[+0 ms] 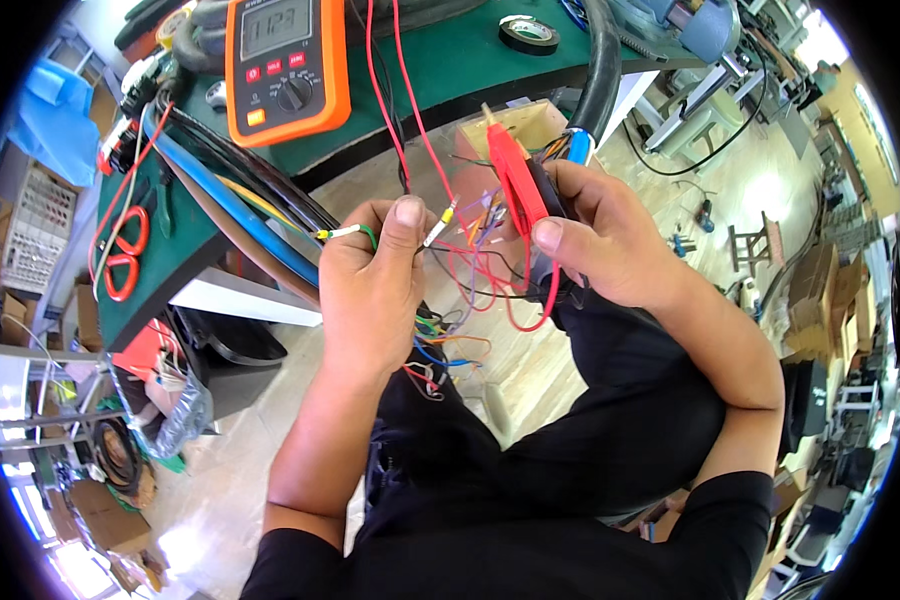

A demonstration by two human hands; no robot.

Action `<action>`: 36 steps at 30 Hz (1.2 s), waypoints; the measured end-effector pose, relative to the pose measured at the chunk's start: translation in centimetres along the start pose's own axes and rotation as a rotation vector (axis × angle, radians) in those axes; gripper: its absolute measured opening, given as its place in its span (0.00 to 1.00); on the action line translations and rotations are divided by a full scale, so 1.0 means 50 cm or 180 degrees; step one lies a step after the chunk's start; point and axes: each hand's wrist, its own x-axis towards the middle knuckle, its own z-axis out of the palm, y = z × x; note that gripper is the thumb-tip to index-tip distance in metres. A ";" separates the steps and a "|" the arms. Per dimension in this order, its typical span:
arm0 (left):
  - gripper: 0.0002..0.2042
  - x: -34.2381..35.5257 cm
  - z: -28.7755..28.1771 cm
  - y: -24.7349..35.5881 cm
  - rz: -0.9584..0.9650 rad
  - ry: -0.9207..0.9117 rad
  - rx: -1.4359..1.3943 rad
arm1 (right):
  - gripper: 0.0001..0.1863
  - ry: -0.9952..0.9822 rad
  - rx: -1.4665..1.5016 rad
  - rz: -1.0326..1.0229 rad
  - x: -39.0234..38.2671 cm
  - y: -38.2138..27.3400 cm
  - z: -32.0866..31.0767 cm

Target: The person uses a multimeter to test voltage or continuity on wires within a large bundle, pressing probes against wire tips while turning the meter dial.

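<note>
My left hand (370,290) is closed, thumb pressed on the fingers, pinching a thin green wire (374,238) whose white-sleeved, yellow-tipped end points left. Beside its fingertips a second wire end (440,224), also white-sleeved with a yellow tip, sticks up; whether the hand holds it too, I cannot tell. In my right hand (610,240) is a red test clip (510,175), gripped between thumb and fingers, with its metal tip up; a black part shows behind it. A red lead (540,322) loops below the clip. Thin coloured wires (482,270) hang between the hands.
An orange multimeter (288,70) lies on the green table (440,60) with red and black leads. Black tape (528,35), red-handled scissors (125,255) and a thick blue cable (210,190) are on it. A thick black cable (600,70) droops over the edge near a wooden box (530,122).
</note>
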 end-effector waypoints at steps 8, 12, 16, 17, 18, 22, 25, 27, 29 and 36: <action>0.13 -0.016 0.032 0.009 0.0517 0.0146 0.1149 | 0.17 0.0149 -0.0002 -0.0233 0.000 0.007 0.027; 0.12 -0.020 0.040 0.006 0.0690 0.0208 0.1319 | 0.14 0.0127 -0.0057 -0.0071 -0.006 0.000 0.029; 0.10 -0.026 0.040 0.017 0.0563 -0.0022 0.1053 | 0.13 0.0268 0.0038 -0.0190 -0.013 -0.016 0.043; 0.09 -0.027 0.038 0.020 0.0466 -0.0177 0.0936 | 0.12 0.0333 -0.0009 -0.0280 -0.012 -0.005 0.039; 0.11 -0.028 0.033 0.020 0.0473 -0.0399 0.0831 | 0.12 0.0397 -0.0058 -0.0371 -0.011 0.000 0.035; 0.11 -0.039 0.022 0.007 0.0544 -0.0849 0.0461 | 0.13 0.0368 -0.0023 -0.0062 -0.010 -0.008 0.024; 0.09 -0.041 0.022 0.002 0.0413 -0.0775 0.0369 | 0.13 0.0350 0.0048 -0.0062 -0.010 -0.009 0.024; 0.09 -0.039 0.018 0.007 0.0312 -0.0673 0.0519 | 0.13 0.0376 0.0042 -0.0158 -0.011 -0.007 0.025; 0.10 -0.039 0.010 0.011 0.0353 -0.0625 0.0522 | 0.13 0.0356 -0.0093 -0.0142 -0.010 -0.009 0.022; 0.14 -0.041 -0.003 0.015 0.0074 -0.0417 0.0419 | 0.19 0.0284 0.0147 -0.0227 -0.012 -0.013 0.023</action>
